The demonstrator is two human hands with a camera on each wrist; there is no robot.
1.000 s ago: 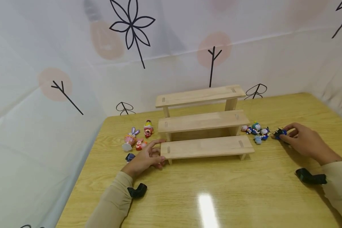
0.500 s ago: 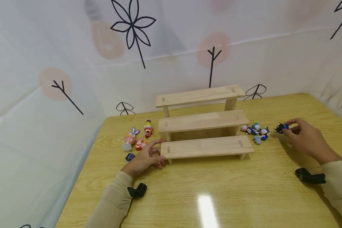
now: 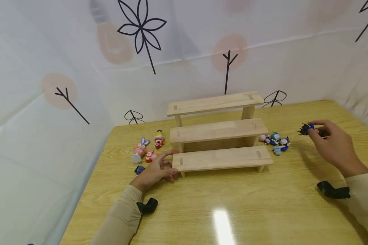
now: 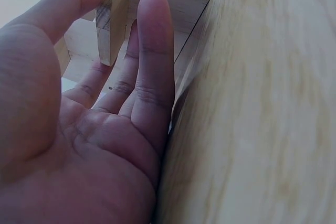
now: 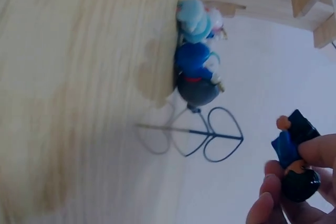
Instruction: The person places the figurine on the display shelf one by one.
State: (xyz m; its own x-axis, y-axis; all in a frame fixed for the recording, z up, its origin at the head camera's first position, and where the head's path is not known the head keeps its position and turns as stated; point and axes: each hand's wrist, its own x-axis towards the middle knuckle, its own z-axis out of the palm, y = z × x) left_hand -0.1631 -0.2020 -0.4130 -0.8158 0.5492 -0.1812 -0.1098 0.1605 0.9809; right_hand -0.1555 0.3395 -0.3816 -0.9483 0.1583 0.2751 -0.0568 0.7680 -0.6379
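In the head view, my right hand (image 3: 335,144) pinches a small figurine (image 3: 306,129) above the table's right side. The right wrist view shows the figurine's (image 5: 295,153) shiny black head and blue body between thumb and fingers. My left hand (image 3: 155,171) holds the left end of the lowest step of a three-tier wooden display stand (image 3: 222,159), thumb at the front edge and index finger at the back edge. In the left wrist view, the other fingers of the left hand (image 4: 100,150) reach beside the stand's end (image 4: 113,22), low along the tabletop.
Several small figurines (image 3: 275,137) cluster right of the stand. Left of it lie a pink figurine with rabbit ears (image 3: 140,149), a red-and-yellow one (image 3: 159,139), a red-and-pink one (image 3: 151,156) and a dark blue one (image 3: 139,169). A patterned white cloth (image 3: 196,75) hangs behind the table.
My right hand has raised the dark figurine from beside the right cluster, up and slightly back, away from the tabletop. The left hand and the stand stay in place.
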